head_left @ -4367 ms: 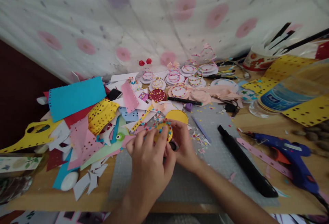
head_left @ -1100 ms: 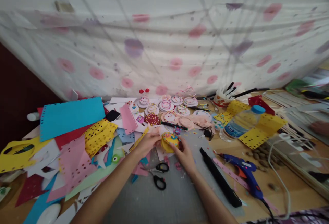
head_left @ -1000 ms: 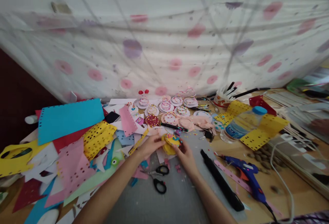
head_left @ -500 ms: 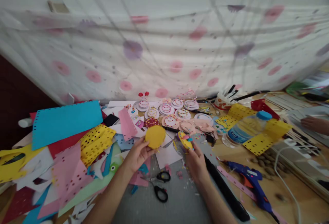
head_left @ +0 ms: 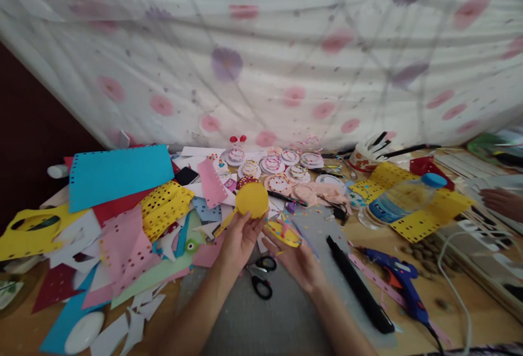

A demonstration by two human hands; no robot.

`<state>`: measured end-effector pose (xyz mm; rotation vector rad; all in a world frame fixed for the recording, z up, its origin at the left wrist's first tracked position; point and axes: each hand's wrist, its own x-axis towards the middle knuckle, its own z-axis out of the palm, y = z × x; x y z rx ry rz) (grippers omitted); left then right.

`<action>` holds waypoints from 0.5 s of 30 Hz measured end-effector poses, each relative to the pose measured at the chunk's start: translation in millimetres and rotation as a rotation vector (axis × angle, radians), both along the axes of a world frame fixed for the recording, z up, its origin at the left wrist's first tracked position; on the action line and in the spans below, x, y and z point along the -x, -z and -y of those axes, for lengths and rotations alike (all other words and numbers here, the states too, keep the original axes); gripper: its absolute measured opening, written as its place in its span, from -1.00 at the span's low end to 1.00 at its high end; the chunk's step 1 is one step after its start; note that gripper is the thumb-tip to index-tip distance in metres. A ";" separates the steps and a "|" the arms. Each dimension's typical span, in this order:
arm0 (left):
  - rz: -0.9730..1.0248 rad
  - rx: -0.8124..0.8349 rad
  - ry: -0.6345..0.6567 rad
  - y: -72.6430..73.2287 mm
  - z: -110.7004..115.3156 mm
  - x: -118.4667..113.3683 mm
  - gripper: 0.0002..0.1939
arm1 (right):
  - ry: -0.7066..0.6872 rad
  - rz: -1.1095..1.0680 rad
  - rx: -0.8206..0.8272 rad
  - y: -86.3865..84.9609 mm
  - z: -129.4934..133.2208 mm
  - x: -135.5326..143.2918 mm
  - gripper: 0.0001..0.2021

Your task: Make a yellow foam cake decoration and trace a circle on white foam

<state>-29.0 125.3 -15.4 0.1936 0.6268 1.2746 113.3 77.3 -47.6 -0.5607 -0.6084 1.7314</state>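
Observation:
My left hand (head_left: 244,239) pinches a plain yellow disc (head_left: 251,200), held upright with its flat face toward me. Close by on the right, my right hand (head_left: 302,263) has its palm partly turned up, supporting a tilted yellow round piece (head_left: 291,234) with pink and other coloured bits on it. Some of its fingers lie behind or under that piece. Below the hands, black-handled scissors (head_left: 259,269) rest on the grey cutting mat (head_left: 265,323). Behind the disc, part of a dark red dotted piece (head_left: 247,180) shows.
Coloured sheets and scraps, including a blue sheet (head_left: 122,176), cover the left side. Several small decorated discs (head_left: 273,163) stand at the back. To the right are a water bottle (head_left: 400,203), a glue gun (head_left: 402,277), a black bar (head_left: 359,285) and another person's hand (head_left: 502,202).
My hands have come closer together. The decorated yellow piece has moved left and tilted flatter as my right palm turned up. The whole view has shifted slightly.

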 end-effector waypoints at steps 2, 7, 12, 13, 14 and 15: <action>-0.013 -0.037 0.004 -3.0 1.6 1.9 -0.57 | 0.046 0.101 0.043 1.4 3.9 0.6 -0.41; -0.156 -0.131 -0.001 -14.6 3.3 33.5 -0.65 | 0.230 0.324 0.091 4.3 11.6 -35.3 -0.43; -0.309 -0.141 -0.097 -19.1 27.5 95.4 -0.79 | 0.555 0.410 0.090 5.6 13.4 -105.7 -0.59; -0.352 -0.152 -0.125 -18.7 35.2 105.5 -0.76 | 0.584 0.412 0.092 6.6 13.1 -115.5 -0.60; -0.393 -0.136 -0.129 -17.9 42.8 112.8 -0.72 | 0.598 0.407 0.095 7.4 12.6 -121.6 -0.60; -0.437 -0.115 -0.132 -16.8 49.5 116.8 -0.66 | 0.601 0.400 0.098 7.9 11.9 -123.3 -0.61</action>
